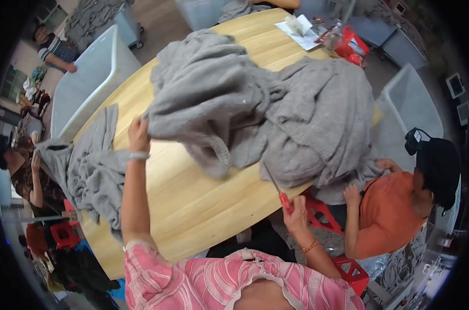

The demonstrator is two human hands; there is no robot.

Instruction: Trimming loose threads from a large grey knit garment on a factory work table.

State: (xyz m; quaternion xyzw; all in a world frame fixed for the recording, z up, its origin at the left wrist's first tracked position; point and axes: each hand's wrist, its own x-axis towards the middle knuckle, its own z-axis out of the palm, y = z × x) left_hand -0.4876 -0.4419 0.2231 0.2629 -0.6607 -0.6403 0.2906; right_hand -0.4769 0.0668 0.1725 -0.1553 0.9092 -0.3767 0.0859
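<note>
My left hand (138,135) is closed on the edge of a grey knit garment (208,98), lifting that side off the table. The garment hangs in loose folds, with a ribbed edge drooping toward the tabletop. Near the table's front edge, my right hand (296,217) grips a red-handled tool (284,201) with a thin metal blade. Its tip points up at a heap of grey knitwear (322,113) on the right; whether it touches the knit I cannot tell.
The wooden table (208,217) has more grey knitwear (92,165) at its left, handled by a person (25,178). A person in orange (392,217) sits at the right. Pale bins (97,82) stand around. Papers (299,33) and a red bag (351,46) lie at the far edge.
</note>
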